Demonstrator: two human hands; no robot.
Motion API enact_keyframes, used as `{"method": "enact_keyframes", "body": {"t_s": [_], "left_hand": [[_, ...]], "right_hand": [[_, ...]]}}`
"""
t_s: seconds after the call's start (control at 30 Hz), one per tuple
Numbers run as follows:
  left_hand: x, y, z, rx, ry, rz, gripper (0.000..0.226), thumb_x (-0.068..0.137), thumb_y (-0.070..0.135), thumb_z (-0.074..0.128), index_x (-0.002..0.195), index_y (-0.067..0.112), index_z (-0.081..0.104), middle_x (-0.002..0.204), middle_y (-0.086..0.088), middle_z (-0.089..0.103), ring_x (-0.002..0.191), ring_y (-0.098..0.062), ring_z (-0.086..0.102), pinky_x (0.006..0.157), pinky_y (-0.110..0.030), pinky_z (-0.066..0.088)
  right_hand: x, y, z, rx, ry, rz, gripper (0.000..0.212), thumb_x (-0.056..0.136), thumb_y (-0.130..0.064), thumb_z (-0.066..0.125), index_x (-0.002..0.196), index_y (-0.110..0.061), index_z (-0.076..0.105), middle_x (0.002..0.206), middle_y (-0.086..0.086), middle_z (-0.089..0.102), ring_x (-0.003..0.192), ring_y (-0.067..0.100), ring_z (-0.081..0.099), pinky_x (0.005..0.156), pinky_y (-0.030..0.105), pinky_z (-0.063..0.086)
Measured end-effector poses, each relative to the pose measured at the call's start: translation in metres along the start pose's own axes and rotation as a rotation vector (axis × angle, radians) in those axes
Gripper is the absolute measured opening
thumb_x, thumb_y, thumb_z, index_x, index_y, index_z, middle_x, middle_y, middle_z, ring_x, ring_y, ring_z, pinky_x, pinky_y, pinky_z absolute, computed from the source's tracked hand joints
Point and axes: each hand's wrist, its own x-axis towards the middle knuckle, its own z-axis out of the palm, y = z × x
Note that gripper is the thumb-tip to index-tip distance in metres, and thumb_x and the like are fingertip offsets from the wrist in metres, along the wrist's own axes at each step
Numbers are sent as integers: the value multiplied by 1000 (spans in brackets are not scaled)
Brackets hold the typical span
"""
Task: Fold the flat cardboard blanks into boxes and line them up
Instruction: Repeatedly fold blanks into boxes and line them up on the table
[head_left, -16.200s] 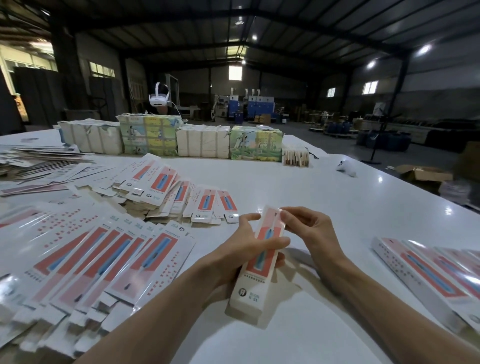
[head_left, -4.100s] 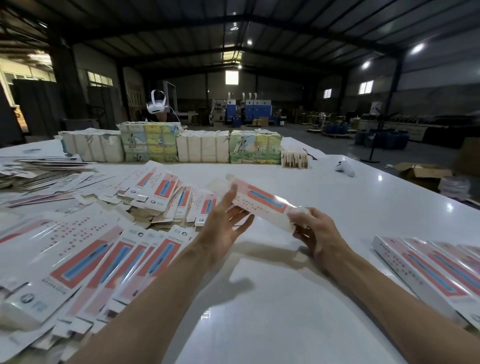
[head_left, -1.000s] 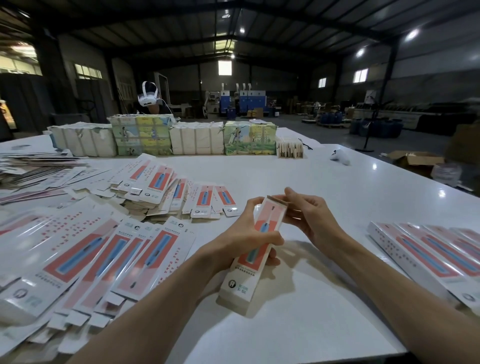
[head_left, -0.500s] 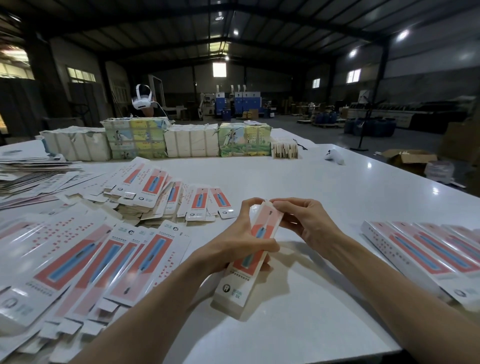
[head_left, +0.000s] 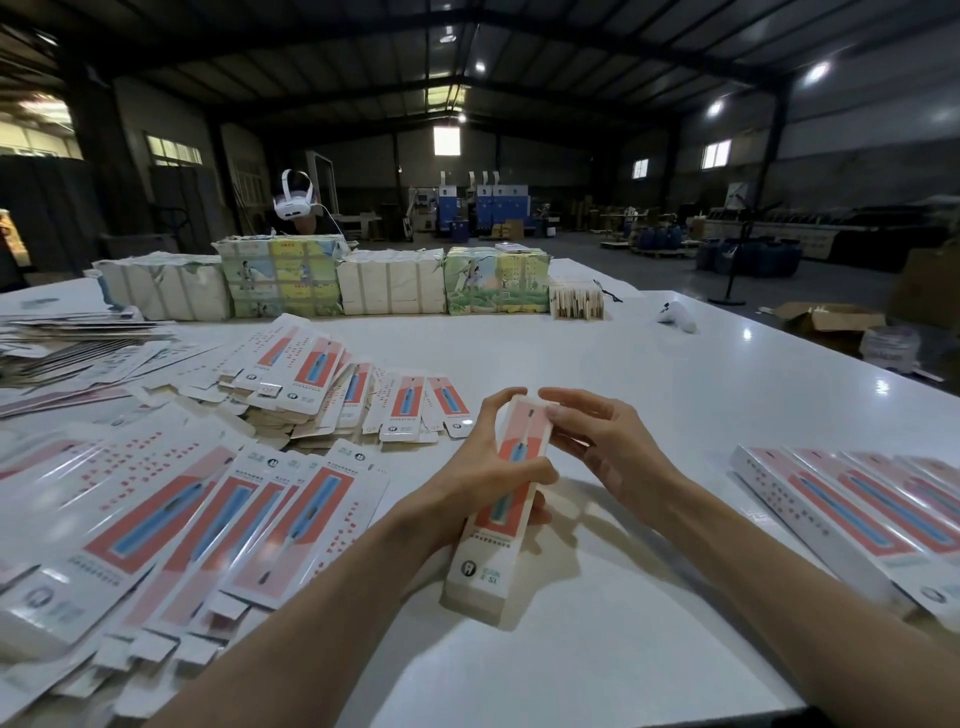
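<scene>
While your left hand (head_left: 478, 480) grips box (head_left: 480, 577) mid-length, thumb across front, your right hand (head_left: 615, 452) pinches its far end with curled fingers. Box at centre of table (head_left: 649, 374), long axis toward 12 o'clock, near end low by table. Flat blanks (head_left: 249, 519) fanned at 9 o'clock, just beside left arm. Folded boxes (head_left: 857, 519) side by side at 3 o'clock
</scene>
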Motion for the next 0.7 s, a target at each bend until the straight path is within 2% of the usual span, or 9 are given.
{"method": "enact_keyframes", "body": {"t_s": [0.07,0.2,0.33,0.43,0.5,0.6,0.7], "left_hand": [[0,0,-1,-37,17,2,87,82,16,87,123,71,33,118,-15,60,75,-29,79,62,-34,63],[1,-2,-2,-88,3,-11,85,81,19,88,124,68,34,116,-18,64,77,-31,79,65,-37,64],[-1,-1,-1,-108,-20,-45,82,82,21,87,124,67,34,115,-18,66,79,-32,79,66,-38,64],[0,-2,-1,-121,-1,-46,87,83,22,89,135,61,30,115,-17,67,80,-31,79,67,-37,64],[-1,-1,-2,-159,-4,-84,89,83,28,90,144,51,28,114,-14,72,85,-31,80,70,-38,65],[-3,2,1,-259,-40,-156,70,83,46,84,141,24,50,107,-6,80,95,-31,79,89,-46,64],[-3,7,4,-370,-83,-193,55,88,61,66,128,24,64,104,-7,79,96,-26,77,90,-42,63]], "right_hand": [[-1,3,2,-56,-26,-37,33,97,-22,76,128,-10,72,120,14,77,114,30,74,94,34,61],[-2,6,2,-135,-47,-102,24,95,-27,79,118,-19,79,118,12,78,113,31,75,93,33,61],[-2,6,-1,-200,-36,-144,28,95,-32,79,119,-17,80,117,12,79,112,31,75,97,37,61],[-4,7,-2,-187,-42,-143,26,96,-30,78,119,-17,80,118,11,79,112,30,75,96,37,61],[-5,8,0,-174,-47,-117,26,98,-29,76,121,-17,79,118,11,78,111,29,75,96,37,61],[-4,9,2,-205,40,-130,29,99,-27,74,126,-19,73,120,5,77,108,25,76,95,35,62],[-3,9,-2,-423,152,-187,25,100,-32,71,125,-29,67,118,-1,73,106,17,75,94,34,60]]}}
